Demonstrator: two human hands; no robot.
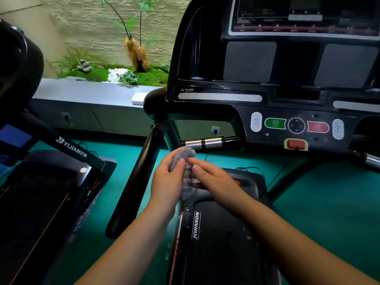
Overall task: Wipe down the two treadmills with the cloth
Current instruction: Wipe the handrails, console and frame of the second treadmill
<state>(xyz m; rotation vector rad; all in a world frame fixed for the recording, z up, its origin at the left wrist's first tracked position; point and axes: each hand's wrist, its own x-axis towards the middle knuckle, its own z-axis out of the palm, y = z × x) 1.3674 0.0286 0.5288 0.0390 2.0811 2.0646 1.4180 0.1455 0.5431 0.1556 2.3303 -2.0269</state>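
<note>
A grey fluffy cloth (186,171) is bunched between both my hands above the front of the Johnson treadmill (218,233). My left hand (166,184) grips its left side with the thumb on top. My right hand (213,179) pinches its right side. The cloth's top sits just below the treadmill's silver handlebar sensor (202,143). This treadmill's black console (287,128), with green and red buttons, fills the upper right. A second treadmill (41,194), marked Yijian, stands on the left with its slanted black upright (67,148).
A thick black handrail post (137,179) slants down between the two treadmills. The floor (329,192) is green. A grey low cabinet (86,95) with a white tray (139,97) runs along the back, with plants behind it. Cables lie on the floor near the treadmill's front.
</note>
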